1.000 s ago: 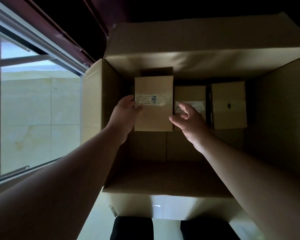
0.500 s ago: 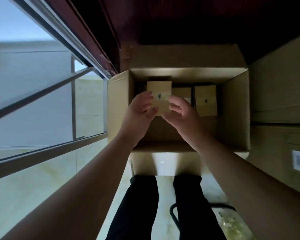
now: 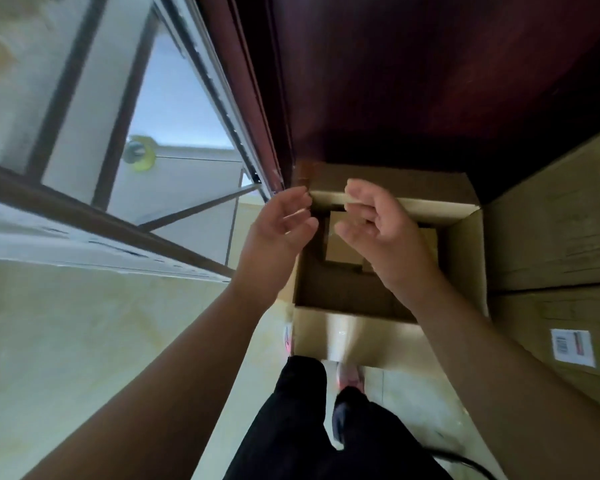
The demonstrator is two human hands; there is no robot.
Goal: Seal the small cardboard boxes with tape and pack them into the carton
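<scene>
Over the open carton (image 3: 465,258), which is set on the pale tiled floor (image 3: 84,323) just ahead of the person's feet, both hands are held in the air with the palms turned towards each other. Left hand (image 3: 278,230): fingers relaxed and slightly bent, nothing gripped, positioned above the carton's left wall. Right hand (image 3: 378,230): fingers loosely curled, nothing gripped, positioned above the middle of the opening. A narrow gap is kept between the two hands. Small cardboard box (image 3: 342,252): seen through that gap, lying low inside the carton against the far left corner; whether tape is on it cannot be told. Second small box (image 3: 428,237): partly seen to the right of the right hand, inside the carton along the far wall, mostly hidden by the hand. Near part of the carton's bottom: bare cardboard. Carton flaps: folded outwards, the near flap (image 3: 343,337) lit and hanging towards the person. Large cardboard boxes (image 3: 551,220): stacked just beside the carton on the right, a white label (image 3: 573,347) fixed to the lower one. Dark red panel (image 3: 430,81): behind the carton. Glazed window frame (image 3: 187,98): to the left, a blurred yellow-green round object (image 3: 140,153) visible beyond the glass. Black trousers (image 3: 302,427) and a pink shoe (image 3: 350,375): at the bottom of the view.
</scene>
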